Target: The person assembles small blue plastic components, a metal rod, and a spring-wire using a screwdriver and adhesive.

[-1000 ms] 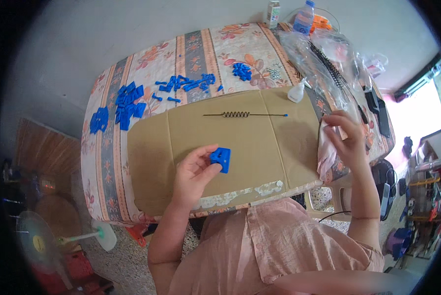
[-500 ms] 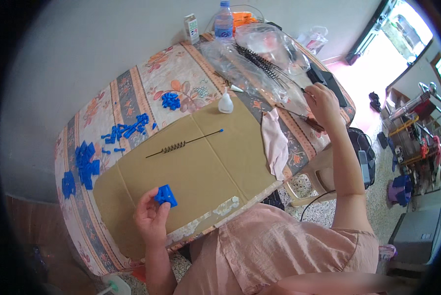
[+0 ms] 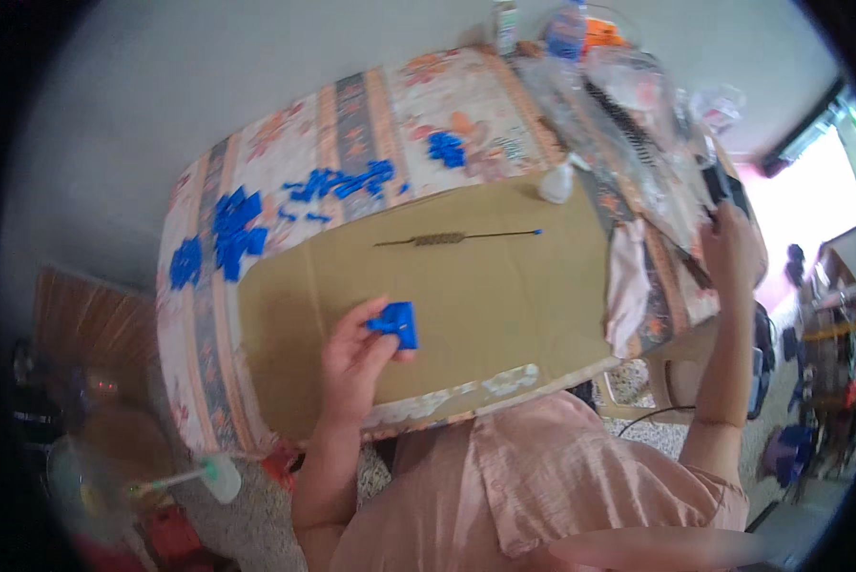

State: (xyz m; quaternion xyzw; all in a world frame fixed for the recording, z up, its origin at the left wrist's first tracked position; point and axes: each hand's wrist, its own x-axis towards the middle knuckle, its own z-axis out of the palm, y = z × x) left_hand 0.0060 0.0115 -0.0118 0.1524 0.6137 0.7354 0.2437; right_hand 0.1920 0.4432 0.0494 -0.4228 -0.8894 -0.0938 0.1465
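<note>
Pinched between thumb and fingers of the left hand point(image 3: 354, 355): a small blue block point(image 3: 403, 327), jutting out to the right of the fingertips, above brown cardboard point(image 3: 485, 315) on the table point(image 3: 418, 95). Probably light and stiff, plastic by the look of it, perhaps a little slippery on the flat faces, hardly fragile; best held by opposite edges, clear of the face with the small pale spot. Beyond the left hand and somewhat to its right, lying on the cardboard: a thin dark rod with a coil point(image 3: 439, 238), likely springy, easiest to take by a straight end. Ahead and left of the same hand, heaped blue pieces point(image 3: 237, 234), blurred together, hard to count. Well apart to the right, close by a black object point(image 3: 723, 183): the right hand point(image 3: 726, 234), fingertips smeared by blur; cannot tell any grip there, wide, narrow or loaded. Just left of that hand, a slender dark tool point(image 3: 697, 270), unclear in kind. Hidden behind the left fingers: part of the blue block's left side. Cut off at the upper edge, far beyond both hands: the top of a bluish bottle point(image 3: 566, 36).
</note>
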